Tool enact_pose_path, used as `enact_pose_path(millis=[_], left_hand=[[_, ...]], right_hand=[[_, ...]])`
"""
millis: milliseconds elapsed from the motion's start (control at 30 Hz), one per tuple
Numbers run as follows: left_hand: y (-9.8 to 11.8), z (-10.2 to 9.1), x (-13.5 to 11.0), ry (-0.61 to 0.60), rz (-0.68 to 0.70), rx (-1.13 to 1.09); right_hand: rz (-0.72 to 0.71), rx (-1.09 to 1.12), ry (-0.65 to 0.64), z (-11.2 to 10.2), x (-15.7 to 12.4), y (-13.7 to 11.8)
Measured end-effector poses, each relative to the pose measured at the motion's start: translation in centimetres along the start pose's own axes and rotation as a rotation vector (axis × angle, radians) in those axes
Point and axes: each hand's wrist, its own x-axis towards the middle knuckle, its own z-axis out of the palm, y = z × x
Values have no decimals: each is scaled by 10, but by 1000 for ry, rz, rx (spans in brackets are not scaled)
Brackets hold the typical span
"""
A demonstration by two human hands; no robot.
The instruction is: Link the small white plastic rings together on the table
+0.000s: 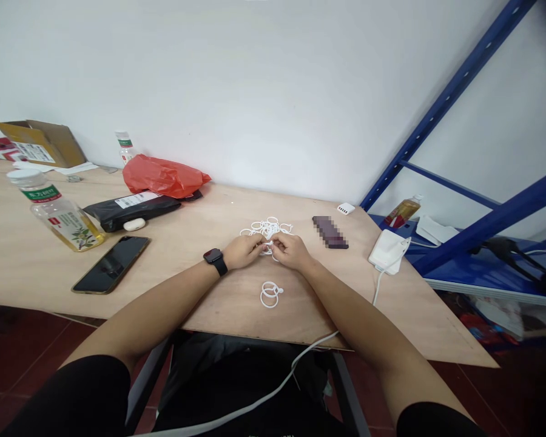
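My left hand (244,250) and my right hand (292,251) meet over the middle of the wooden table (218,209), with fingertips pinched together around a white plastic ring. Most of that ring is hidden by my fingers. Just beyond my fingertips lies a pile of white rings (269,226), each with a small loop or eyelet. Closer to my body, two overlapping white rings (269,294) rest flat on the wood. A black smartwatch (215,261) is on my left wrist.
Left of my hands lie a phone (111,265), an earbud case (134,224), a drink bottle (68,218), a black package (131,208) and a red bag (161,176). To the right are a pixelated dark object (330,232), a white power bank (388,251) with a cable, and blue shelving (441,100).
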Motion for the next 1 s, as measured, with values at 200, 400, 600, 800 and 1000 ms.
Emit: enact_pose_path(millis=[200,400,600,800,1000], left_hand=[[2,0,0,-12,3,16],[6,-1,0,-45,33,24],[7,0,0,-48,39,26],[10,0,0,-57,17,15],[11,0,1,-33,0,-10]], right_hand=[[-1,-6,-14,0,0,-1],[-11,-47,-37,1,1,1],[-8,-42,-65,1,2,1],[-24,-29,-88,0,2,1],[-54,-21,-93,1,2,3]])
